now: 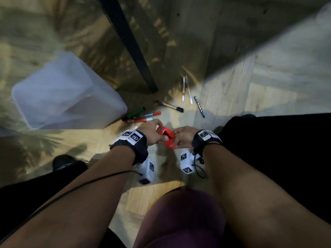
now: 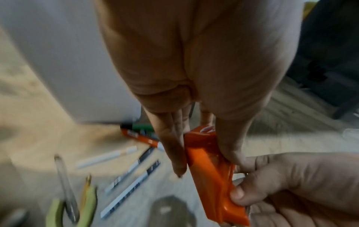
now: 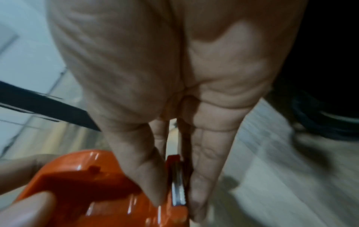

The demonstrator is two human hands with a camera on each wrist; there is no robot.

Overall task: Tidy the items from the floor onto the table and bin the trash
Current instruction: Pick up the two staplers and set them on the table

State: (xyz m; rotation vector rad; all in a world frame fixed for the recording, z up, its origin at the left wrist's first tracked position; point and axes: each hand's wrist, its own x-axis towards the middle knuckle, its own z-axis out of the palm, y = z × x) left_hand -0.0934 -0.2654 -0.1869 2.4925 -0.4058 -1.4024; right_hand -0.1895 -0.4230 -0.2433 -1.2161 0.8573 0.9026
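Wooden plank floor (image 1: 232,83) fills my head view, pale and patchy with shadow. On it at my left stands a translucent white plastic bin (image 1: 59,93), and a black metal leg (image 1: 132,45) comes down to the floor just beyond the bin's far corner. Near that leg lie scattered pens: 3 markers (image 1: 141,115) in green, grey and red bunched against the bin's base, a dark-capped marker (image 1: 170,106) next to them, 2 thin white pens (image 1: 186,90) further out, and 1 dark patterned pen (image 1: 199,106) at the right.

Nearer me, above the floor, I see my left hand (image 1: 152,133) and my right hand (image 1: 184,138) meeting on a glossy orange plastic tape dispenser (image 1: 166,137). My left fingers (image 2: 174,153) and thumb are clamped on its 2 flat sides at one end. My right fingers (image 3: 204,169) and thumb pinch the other end, at its metal cutter strip (image 3: 178,195). In the left wrist view, green-handled pliers (image 2: 58,207) lie blurred on the floor.
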